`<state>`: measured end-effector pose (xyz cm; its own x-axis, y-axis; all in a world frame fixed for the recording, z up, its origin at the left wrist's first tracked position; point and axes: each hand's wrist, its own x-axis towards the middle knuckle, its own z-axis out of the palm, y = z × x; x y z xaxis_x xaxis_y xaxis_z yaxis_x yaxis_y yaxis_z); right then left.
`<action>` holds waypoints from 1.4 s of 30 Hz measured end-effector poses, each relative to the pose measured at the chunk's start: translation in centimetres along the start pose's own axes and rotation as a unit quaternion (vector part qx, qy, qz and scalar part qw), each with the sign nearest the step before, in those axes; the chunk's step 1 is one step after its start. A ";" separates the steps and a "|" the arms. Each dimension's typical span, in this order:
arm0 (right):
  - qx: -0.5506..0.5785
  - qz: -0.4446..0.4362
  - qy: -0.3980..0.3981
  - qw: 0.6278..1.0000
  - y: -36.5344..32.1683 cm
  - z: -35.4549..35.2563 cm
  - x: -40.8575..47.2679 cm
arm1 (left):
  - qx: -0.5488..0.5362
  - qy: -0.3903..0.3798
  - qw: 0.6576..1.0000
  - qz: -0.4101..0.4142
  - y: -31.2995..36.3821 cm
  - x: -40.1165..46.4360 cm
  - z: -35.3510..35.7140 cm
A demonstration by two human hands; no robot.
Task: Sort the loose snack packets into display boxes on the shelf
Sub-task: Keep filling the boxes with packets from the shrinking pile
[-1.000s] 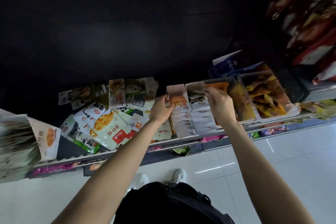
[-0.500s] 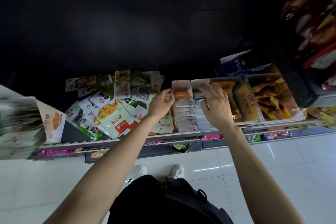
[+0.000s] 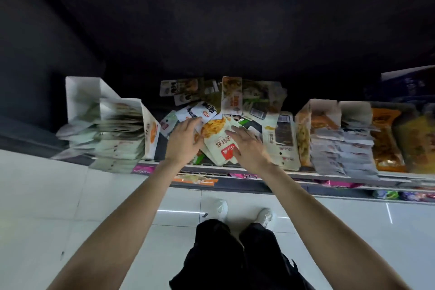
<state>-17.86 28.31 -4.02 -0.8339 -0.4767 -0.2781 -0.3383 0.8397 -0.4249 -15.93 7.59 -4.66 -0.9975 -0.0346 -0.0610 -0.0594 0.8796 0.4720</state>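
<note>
White snack packet point(image 3: 220, 142) between left hand point(image 3: 184, 141), right hand point(image 3: 249, 149)

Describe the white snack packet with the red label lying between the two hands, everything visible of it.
The white packet is a flat, glossy pouch, plastic by the look, printed with a photo of yellow food at its far end, dark characters mid-face and a red label near its front end. It lies face up and slightly askew on top of the loose pile on the shelf. The left hand touches its left edge, the right hand its right edge, both with straight fingers; neither grips it.
</note>
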 end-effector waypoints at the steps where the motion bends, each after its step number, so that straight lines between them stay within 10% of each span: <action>1: -0.016 0.005 -0.018 1.000 -0.7 0.8 0.7 | 0.036 -0.037 0.998 0.024 -0.4 0.9 0.0; 7: -0.075 0.053 -0.069 0.993 -2.3 4.1 2.0 | 0.187 -0.241 0.952 0.035 -0.6 5.1 1.3; 18: 0.053 0.113 0.094 0.988 -3.1 3.8 1.2 | 0.166 -0.167 0.955 0.181 -1.1 -3.1 2.3; 26: -0.037 0.107 0.003 0.994 -4.0 4.4 1.1 | -0.072 -0.133 0.982 -0.116 1.0 0.2 1.5; 30: -0.033 0.105 0.145 0.983 -5.0 3.6 0.9 | -0.202 -0.133 0.956 -0.166 2.0 0.8 0.6; 34: 0.060 0.139 0.377 0.914 -4.3 -0.6 -1.5 | -0.368 -0.079 0.918 -0.127 4.4 0.0 -2.4; 39: 0.603 0.260 0.302 0.691 -0.3 -5.3 -7.0 | -0.423 -0.059 0.896 -0.117 7.0 -0.7 -5.3; 42: 0.652 0.240 0.280 0.663 1.0 -6.4 -9.7 | -0.472 -0.120 0.867 -0.104 9.6 -1.3 -5.3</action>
<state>-12.94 35.41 3.80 -0.8638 0.2421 -0.4418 0.3837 -0.2524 -0.8883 -15.42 13.59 4.62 -0.9321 0.0532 -0.3583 -0.3536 0.0812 0.9319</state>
